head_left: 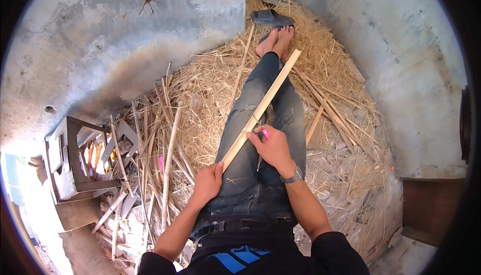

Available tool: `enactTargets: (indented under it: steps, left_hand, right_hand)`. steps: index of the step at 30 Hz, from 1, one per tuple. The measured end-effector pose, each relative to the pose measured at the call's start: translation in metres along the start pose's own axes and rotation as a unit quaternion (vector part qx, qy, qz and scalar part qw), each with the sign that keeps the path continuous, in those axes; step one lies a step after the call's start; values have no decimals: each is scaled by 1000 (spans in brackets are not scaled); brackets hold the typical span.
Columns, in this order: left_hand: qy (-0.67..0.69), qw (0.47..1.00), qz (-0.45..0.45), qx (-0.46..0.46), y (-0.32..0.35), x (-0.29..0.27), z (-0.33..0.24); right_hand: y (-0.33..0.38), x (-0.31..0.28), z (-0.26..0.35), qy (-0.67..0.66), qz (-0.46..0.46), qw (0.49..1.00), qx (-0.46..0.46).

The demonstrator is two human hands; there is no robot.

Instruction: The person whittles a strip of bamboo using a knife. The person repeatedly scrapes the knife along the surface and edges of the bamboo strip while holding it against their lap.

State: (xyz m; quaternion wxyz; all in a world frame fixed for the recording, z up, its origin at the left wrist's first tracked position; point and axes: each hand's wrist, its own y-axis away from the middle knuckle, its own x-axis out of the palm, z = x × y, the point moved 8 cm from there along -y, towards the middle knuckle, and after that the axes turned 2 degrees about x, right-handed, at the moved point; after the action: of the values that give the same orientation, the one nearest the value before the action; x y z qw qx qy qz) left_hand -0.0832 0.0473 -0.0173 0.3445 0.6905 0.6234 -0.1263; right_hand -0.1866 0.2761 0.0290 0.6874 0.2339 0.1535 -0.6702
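A long, pale, flat wooden strip (270,93) lies slantwise over my outstretched legs, its far end near my feet. My left hand (208,181) is closed around its near end, thumb on top. My right hand (273,149) is closed beside the strip's middle, fingertips close to its right edge. Out of that fist shows the bright pink end (266,134) of a small slim tool; the rest is hidden by my fingers, so its kind cannot be made out. A short dark line crosses the strip just beyond my fingertips.
Wood shavings (320,44) cover the floor around my legs. Loose sticks (170,160) lie on the left, more sticks (333,112) on the right. A broken box-like frame (90,160) stands at far left. A dark sandal (272,17) lies beyond my feet. Grey walls (165,29) rise on both sides.
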Motion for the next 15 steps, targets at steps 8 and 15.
enactTargets:
  steps: [8,15]
  left_hand:
    - [-21,1000,-1,-21,0,-1,-1]
    - [-15,1000,-9,-21,-2,-2,-4]
  right_hand:
    - [-11,22,-18,19,-19,999,-39]
    - [-30,23,-11,12,17,998,-56]
